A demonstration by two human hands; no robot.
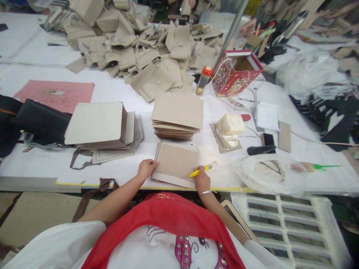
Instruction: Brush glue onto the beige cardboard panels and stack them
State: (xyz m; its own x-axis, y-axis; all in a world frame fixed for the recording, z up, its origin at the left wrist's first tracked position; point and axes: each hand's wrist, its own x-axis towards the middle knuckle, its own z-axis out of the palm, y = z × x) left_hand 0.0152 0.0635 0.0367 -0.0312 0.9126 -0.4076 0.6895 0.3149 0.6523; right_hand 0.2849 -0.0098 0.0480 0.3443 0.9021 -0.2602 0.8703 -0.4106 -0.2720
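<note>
A low stack of panels lies before me at the table's front edge, with a beige panel (pixel 176 160) on top. My left hand (pixel 146 169) is closed, fingertips pinching the left edge of that panel. At the panel's right edge, my right hand (pixel 202 182) is closed around a yellow-handled brush (pixel 199 170), its bristles pointing right. Some of the right fingers also seem to touch the panel's edge. Just behind is a taller pile of beige panels (pixel 178 112). To the left stands a stack of greyish boards (pixel 97 123).
A cut-open white plastic container (pixel 230 129) sits to the right, near a black phone (pixel 268 142) and a plastic bag (pixel 269 173). Beyond are a red paper bag (pixel 235 73), a red-capped bottle (pixel 204 80) and heaped beige bag pieces (pixel 157 56). Black bags (pixel 42 121) lie left.
</note>
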